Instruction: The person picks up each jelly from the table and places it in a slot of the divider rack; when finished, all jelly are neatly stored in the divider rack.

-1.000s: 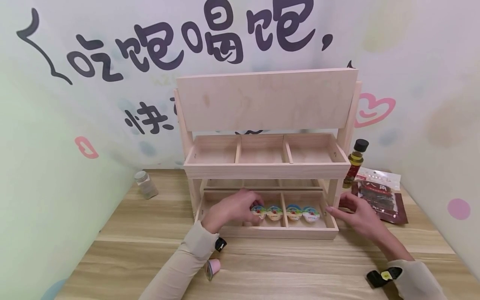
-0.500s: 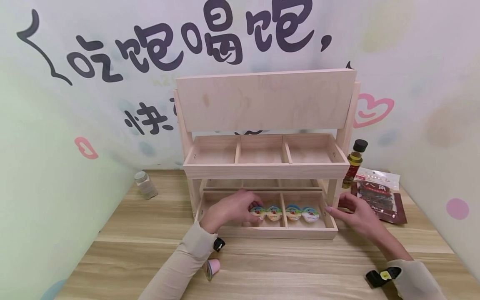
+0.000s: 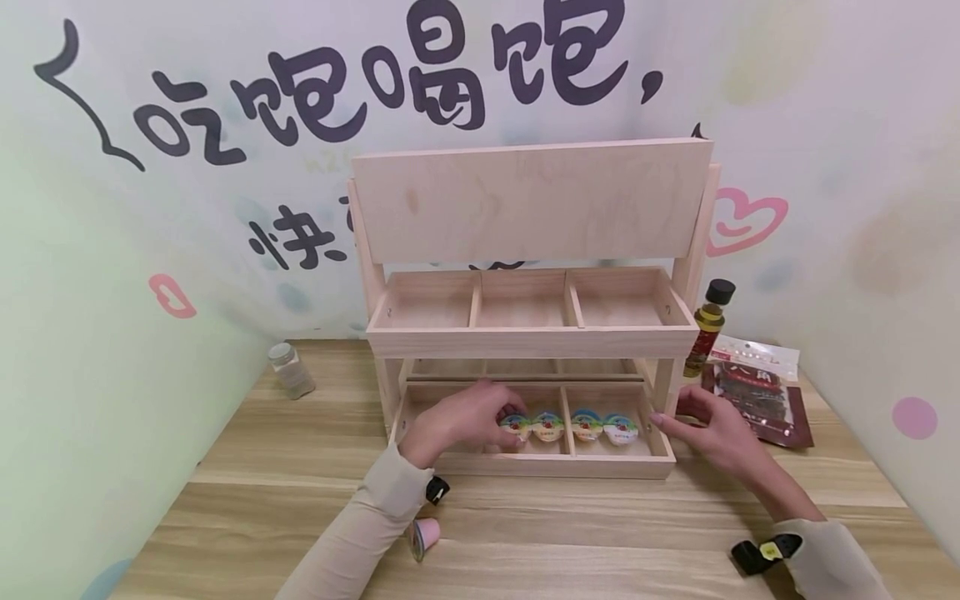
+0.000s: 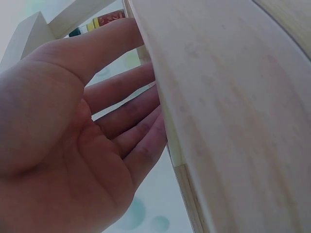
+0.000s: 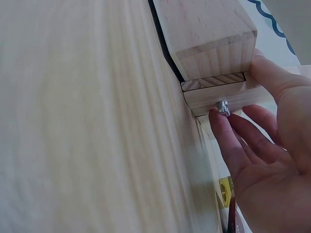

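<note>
- Pinched between the thumb and fingers of a person's left hand [image 3: 467, 419], a small lidded cup [image 3: 516, 423] sat in the lower tray [image 3: 555, 466] of a pale wooden rack [image 3: 532, 200].
- Beside it, left of a divider [image 3: 567, 421], stood a second cup [image 3: 548, 426]; two more, a third cup [image 3: 587, 425] and a fourth cup [image 3: 621, 429], sat together in the right-hand compartment.
- Gripping the tray's right end, the person's right hand [image 3: 712, 429] had its thumb by the front corner and its fingers on the outer side, close to a metal bolt [image 5: 223, 108].
- From the left wrist, the tray's wall hid the fingertips and the pinched cup.
- On the wood-grain table [image 3: 300, 500], a pink cup [image 3: 426, 537] lay on its side in front of the rack, near the left sleeve [image 3: 352, 533].
- Right of the rack stood a black-capped bottle [image 3: 705, 329], next to a dark red packet [image 3: 761, 404]; well to the left was a small jar [image 3: 292, 371].
- Large black characters marked the wall [image 3: 202, 217] behind.
</note>
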Demonstrator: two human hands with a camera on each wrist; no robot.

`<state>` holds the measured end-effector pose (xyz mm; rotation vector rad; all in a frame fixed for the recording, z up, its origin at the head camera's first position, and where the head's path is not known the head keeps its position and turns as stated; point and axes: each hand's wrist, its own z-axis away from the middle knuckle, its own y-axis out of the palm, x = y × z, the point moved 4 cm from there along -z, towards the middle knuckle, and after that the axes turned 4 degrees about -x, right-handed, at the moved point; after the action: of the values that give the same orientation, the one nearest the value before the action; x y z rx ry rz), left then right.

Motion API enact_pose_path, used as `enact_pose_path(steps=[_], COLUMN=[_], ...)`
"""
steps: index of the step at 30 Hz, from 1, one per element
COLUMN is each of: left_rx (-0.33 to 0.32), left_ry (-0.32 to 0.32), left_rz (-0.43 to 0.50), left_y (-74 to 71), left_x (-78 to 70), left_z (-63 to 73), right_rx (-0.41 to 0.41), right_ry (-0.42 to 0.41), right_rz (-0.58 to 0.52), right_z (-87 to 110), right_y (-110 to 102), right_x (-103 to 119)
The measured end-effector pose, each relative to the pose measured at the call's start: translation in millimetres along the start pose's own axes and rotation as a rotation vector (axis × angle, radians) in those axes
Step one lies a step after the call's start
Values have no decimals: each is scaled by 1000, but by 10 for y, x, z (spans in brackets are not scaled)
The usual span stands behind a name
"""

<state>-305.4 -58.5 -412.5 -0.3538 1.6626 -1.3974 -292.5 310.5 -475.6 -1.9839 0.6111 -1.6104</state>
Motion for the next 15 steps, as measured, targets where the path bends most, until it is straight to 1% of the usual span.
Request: enact_pose_path(steps=[4,7,8,11,15], left_rx=[-3,-11,-23,-82,-185], left_ry=[16,6,4,22,107], left_rz=[3,20,29,87,180], left_y=[-3,-37,-60,-171,-331], left_x=[-7,-18,-23,-71,-161], left_z=[26,68,84,135,196], right_rx=[4,3,3,1,0], right_ry=[8,9,8,8,10], right_rz=[-4,-3,-3,-1,-2], right_z=[-4,-4,-4,-4,-8], right_y=[10,14,15,15,11], right_x=[2,7,10,16,12])
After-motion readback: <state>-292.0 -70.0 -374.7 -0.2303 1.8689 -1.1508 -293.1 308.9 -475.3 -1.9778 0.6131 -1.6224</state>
